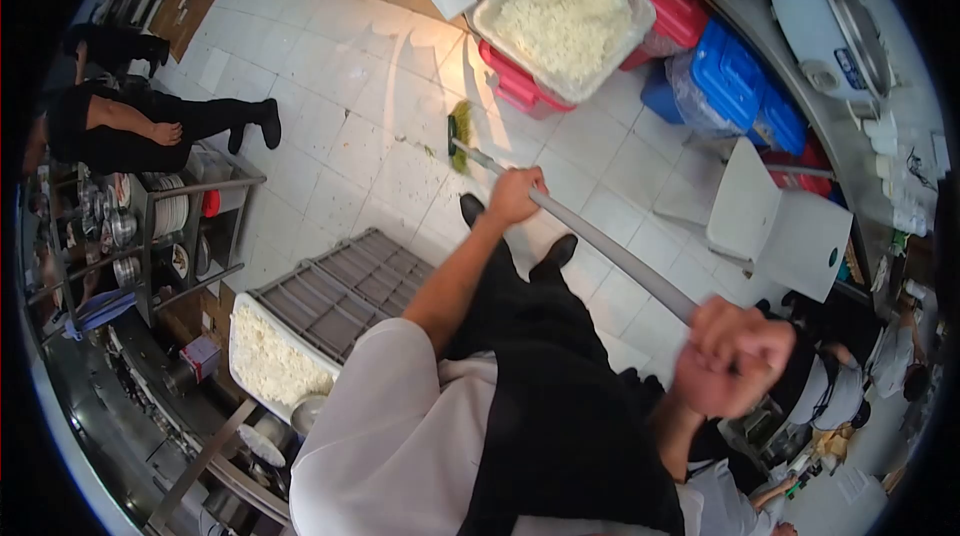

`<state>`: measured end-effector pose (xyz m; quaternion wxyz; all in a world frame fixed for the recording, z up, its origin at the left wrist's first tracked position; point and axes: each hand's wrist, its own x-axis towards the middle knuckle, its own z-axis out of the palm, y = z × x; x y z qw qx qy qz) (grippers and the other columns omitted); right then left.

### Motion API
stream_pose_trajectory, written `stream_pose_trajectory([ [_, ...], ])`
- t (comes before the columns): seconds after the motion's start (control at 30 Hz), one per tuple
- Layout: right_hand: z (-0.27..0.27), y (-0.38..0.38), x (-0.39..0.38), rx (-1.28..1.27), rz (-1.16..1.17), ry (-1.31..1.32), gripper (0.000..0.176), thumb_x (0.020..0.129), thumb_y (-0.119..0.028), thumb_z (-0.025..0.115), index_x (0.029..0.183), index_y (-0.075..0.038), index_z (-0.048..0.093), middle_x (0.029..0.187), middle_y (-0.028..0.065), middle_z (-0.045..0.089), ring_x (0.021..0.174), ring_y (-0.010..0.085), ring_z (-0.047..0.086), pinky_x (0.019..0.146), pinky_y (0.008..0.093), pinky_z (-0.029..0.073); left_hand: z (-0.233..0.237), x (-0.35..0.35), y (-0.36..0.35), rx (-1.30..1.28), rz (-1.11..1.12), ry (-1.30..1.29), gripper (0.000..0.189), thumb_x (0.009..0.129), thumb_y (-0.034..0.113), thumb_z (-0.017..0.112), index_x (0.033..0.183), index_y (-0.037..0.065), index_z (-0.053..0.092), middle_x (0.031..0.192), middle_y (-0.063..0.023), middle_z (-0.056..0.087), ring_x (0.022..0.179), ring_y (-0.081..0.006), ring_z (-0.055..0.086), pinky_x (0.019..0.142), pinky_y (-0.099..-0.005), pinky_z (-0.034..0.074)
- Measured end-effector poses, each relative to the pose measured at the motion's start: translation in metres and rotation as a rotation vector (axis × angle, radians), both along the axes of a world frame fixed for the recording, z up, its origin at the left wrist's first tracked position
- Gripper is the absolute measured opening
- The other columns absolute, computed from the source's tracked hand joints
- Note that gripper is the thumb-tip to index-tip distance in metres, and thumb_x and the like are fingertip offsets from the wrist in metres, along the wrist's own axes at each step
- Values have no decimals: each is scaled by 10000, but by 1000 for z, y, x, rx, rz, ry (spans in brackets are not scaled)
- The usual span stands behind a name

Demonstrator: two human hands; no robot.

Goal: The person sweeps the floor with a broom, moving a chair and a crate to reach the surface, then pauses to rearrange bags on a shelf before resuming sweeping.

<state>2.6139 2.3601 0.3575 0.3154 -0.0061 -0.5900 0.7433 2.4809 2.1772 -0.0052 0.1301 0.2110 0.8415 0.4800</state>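
Note:
A long grey broom handle (pixel 620 258) runs diagonally across the view. My left hand (pixel 515 196) is wrapped round its lower part, near the broom head. Nearer my body, at the handle's upper end, my right hand (pixel 735 356) is closed round it, slightly blurred. The green bristles (pixel 460 136) rest on the white tiled floor (pixel 320 166), just beyond my black shoes. Small scattered bits of debris (pixel 405 139) lie on the tiles to the left of the bristles.
A tub of white rice-like food (pixel 570 21) sits at the top, over a red bin. Blue bins (pixel 725 76) and a white chair (pixel 775 221) stand right. Left are a grey crate (pixel 350 286), another food tub (pixel 270 356), a metal rack (pixel 200 226) and a person (pixel 150 126). People work lower right.

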Motion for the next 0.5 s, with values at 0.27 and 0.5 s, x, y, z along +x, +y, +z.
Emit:
stream_pose_trajectory([
  [0.27, 80, -33, -5, 255, -98, 86, 140, 947, -102, 531, 830, -59, 468, 555, -4, 357, 449, 82, 329, 493, 253, 336, 69, -3, 42, 19, -399, -52, 182, 644, 162, 697, 824, 135, 708, 788, -128, 702, 797, -366, 680, 714, -495, 537],
  [0.5, -4, -90, -110, 58, 98, 170, 120, 938, -93, 478, 837, -31, 462, 518, 25, 356, 409, 80, 307, 422, 255, 324, -20, -89, -69, 64, -20, 53, 265, 640, 57, 666, 902, 54, 707, 882, -194, 699, 894, -394, 674, 777, -482, 535],
])
